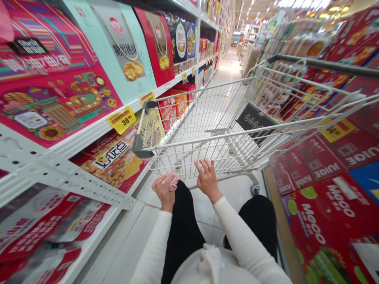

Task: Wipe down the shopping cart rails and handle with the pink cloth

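My left hand (pixel 164 189) is closed round a small pink cloth (pixel 171 180), held low in front of me near the lower wires of a shopping cart (pixel 213 138). My right hand (pixel 207 178) is beside it, fingers spread and empty, close to the cart's bottom rear edge without gripping it. The wire cart is silver, empty inside, with a dark sign plate (pixel 254 120) on its far side. I am crouched, with my black-trousered knees below my white sleeves.
A white shelf (pixel 89 136) on the left holds pink and red biscuit gift boxes, with a yellow price tag (pixel 122 119). Red juice cartons (pixel 325 189) are stacked on the right. The tiled aisle floor (pixel 227 67) runs on ahead between the shelves.
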A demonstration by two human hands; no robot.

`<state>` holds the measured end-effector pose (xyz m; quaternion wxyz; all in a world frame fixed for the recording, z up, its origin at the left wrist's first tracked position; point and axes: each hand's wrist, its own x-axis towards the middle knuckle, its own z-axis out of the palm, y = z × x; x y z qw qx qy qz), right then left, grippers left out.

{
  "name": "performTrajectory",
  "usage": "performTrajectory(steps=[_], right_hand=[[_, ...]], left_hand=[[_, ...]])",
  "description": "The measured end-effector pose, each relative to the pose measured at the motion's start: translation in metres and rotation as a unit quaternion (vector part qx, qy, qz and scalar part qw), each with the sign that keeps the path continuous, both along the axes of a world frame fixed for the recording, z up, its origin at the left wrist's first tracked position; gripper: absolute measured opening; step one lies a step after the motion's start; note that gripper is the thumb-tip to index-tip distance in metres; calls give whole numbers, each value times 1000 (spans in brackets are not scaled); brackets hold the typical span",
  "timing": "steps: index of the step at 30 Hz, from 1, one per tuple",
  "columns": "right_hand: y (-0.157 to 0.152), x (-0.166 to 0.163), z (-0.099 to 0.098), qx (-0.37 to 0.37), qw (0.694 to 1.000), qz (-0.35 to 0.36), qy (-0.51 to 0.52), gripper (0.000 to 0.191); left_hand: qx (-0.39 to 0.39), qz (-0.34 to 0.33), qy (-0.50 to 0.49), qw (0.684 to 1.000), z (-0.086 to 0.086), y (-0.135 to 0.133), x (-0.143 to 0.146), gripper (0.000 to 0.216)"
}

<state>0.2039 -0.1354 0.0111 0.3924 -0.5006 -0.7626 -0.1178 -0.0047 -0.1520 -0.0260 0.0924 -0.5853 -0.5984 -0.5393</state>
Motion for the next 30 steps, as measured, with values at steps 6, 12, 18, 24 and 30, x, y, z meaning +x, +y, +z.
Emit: performTrajectory(steps=[6,12,18,24,30], right_hand=[[-2,-4,0,25,1000,-13,10,67],[-5,-7,-3,-1,999,-14,33,73],[-15,-30,14,22,997,-42,55,68],[-14,-64,29,12,999,36,-3,60],[-8,-60,30,-4,998,62,10,60]], left_hand=[[103,152,-179,967,53,11,-12,32],[65,102,-131,984,60,18,23,30],[65,92,-125,986,58,14,28,33],[59,80,-135,986,60,14,25,41],[57,59,-133,988,56,16,27,45]])
